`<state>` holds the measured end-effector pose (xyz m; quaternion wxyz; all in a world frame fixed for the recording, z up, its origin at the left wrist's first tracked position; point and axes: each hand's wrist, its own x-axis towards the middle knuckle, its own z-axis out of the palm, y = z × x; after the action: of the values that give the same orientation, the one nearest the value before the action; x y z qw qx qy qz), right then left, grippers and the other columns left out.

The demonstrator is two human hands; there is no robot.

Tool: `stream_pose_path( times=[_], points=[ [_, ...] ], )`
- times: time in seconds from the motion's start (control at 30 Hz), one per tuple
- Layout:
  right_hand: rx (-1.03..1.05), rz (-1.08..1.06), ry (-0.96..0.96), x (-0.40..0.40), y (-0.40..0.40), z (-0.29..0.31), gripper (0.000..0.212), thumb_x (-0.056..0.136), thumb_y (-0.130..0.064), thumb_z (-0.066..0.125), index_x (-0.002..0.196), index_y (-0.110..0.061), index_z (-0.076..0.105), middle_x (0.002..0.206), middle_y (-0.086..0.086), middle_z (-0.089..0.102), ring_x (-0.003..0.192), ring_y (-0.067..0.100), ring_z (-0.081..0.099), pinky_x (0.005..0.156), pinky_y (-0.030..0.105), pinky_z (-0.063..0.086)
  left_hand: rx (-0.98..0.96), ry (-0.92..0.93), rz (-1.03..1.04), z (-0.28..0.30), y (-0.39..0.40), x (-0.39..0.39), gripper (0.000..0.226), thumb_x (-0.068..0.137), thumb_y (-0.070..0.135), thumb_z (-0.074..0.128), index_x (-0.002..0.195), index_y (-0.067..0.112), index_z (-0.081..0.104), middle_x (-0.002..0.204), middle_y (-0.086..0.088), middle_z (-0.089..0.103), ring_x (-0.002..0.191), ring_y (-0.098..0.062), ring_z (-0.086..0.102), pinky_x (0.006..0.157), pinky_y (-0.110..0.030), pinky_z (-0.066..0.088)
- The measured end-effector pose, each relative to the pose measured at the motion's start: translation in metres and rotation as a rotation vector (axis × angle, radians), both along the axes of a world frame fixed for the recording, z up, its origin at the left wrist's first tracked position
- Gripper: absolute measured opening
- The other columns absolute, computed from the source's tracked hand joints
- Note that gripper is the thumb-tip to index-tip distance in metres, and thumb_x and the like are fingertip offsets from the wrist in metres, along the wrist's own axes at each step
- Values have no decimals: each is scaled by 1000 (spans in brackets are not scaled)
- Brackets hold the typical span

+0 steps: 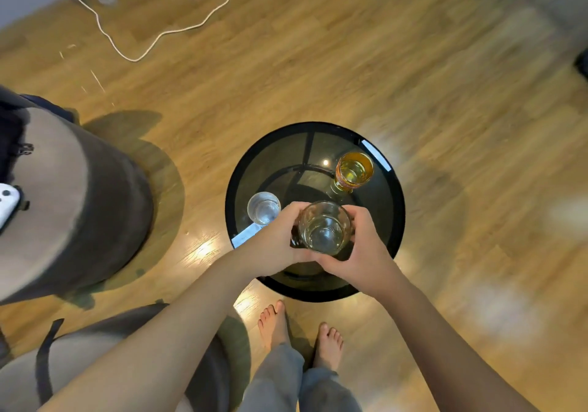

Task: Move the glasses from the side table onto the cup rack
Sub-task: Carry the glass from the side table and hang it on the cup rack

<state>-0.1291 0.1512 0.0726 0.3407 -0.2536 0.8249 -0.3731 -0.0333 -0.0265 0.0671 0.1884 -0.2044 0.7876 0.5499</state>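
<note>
We are cupping the clear tumbler over the round glass side table, left hand and right hand both wrapping its walls; smooth, breakable glass, likely slippery, wanting firm mid-wall holding.

Bare forearms, grey trousers, bare feet.

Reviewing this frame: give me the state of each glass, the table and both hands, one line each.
Large clear glass: upright, held by both hands above the table.
Small clear glass: upright on the table, untouched.
Amber glass: upright on the table, untouched.
Side table: standing, two glasses on it.
Left hand: grip round the large glass.
Right hand: grip round the large glass.
</note>
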Motion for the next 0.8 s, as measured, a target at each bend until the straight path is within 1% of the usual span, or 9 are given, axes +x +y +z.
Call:
stream_pose_path(
  times=[0.1, 0.17, 0.27, 0.37, 0.53, 0.63, 0.7, 0.73, 0.8],
  points=[
    [-130, -24, 38, -3, 3, 68, 87, 68, -46, 88, 135, -33, 35, 125, -17, 46, 116, -3, 52, 84, 11, 52, 153, 67, 53, 61, -5, -2, 75, 78, 30, 88, 137, 37, 42, 131, 21, 54, 130, -4, 51, 113, -34, 45],
    [-264, -67, 70, -4, -1, 114, 82, 72, -48, 83, 136, -27, 37, 127, -13, 48, 117, 3, 55, 85, 16, 52, 273, 162, 113, 104, -8, -4, 74, 80, 19, 87, 139, 33, 45, 136, 17, 59, 135, -8, 51, 115, -49, 42],
    [-450, -149, 96, -7, -10, 176, 79, 76, -51, 76, 140, -24, 37, 134, 0, 50, 122, 18, 58, 95, 37, 55, 369, 314, 180, 176, -5, -11, 67, 86, 13, 80, 141, 29, 45, 135, 8, 64, 131, -13, 58, 110, -38, 47],
    [-563, -228, 169, -8, -20, 242, 84, 81, -64, 66, 147, -22, 35, 140, 7, 49, 129, 21, 54, 102, 45, 51, 378, 470, 229, 247, 6, -21, 69, 82, 37, 73, 144, 34, 41, 143, 5, 59, 135, -13, 54, 115, -36, 43],
    [-705, -199, 273, -15, -27, 347, 88, 84, -72, 56, 151, -19, 35, 136, 11, 48, 125, 21, 56, 102, 41, 51, 420, 646, 294, 349, 15, -32, 80, 77, 76, 66, 147, 46, 41, 149, -1, 56, 139, -25, 52, 114, -58, 39],
    [-716, -139, 260, -16, -26, 398, 89, 81, -75, 57, 152, -27, 33, 140, 4, 52, 128, 19, 56, 103, 47, 51, 402, 711, 342, 396, 20, -36, 58, 86, 73, 49, 136, 44, 52, 133, 12, 68, 127, -8, 61, 106, -41, 50],
    [-708, -95, 243, -9, -25, 421, 92, 78, -79, 56, 151, -30, 30, 141, -4, 55, 129, 14, 56, 105, 46, 51, 379, 781, 336, 419, 27, -36, 46, 87, 65, 35, 119, 41, 58, 104, 27, 75, 99, 12, 68, 84, -16, 56],
    [-711, -87, 230, -5, -25, 430, 92, 77, -80, 55, 150, -29, 32, 139, -6, 57, 128, 12, 57, 105, 45, 51, 374, 809, 331, 428, 32, -35, 46, 86, 63, 32, 114, 39, 59, 94, 30, 75, 91, 15, 68, 76, -12, 56],
    [-737, -125, 216, 4, -23, 442, 88, 77, -79, 56, 147, -29, 36, 135, -8, 60, 125, 10, 59, 104, 43, 51, 364, 838, 344, 443, 42, -36, 58, 79, 75, 36, 116, 36, 59, 97, 25, 76, 94, 9, 70, 79, -15, 59]
  ],
)
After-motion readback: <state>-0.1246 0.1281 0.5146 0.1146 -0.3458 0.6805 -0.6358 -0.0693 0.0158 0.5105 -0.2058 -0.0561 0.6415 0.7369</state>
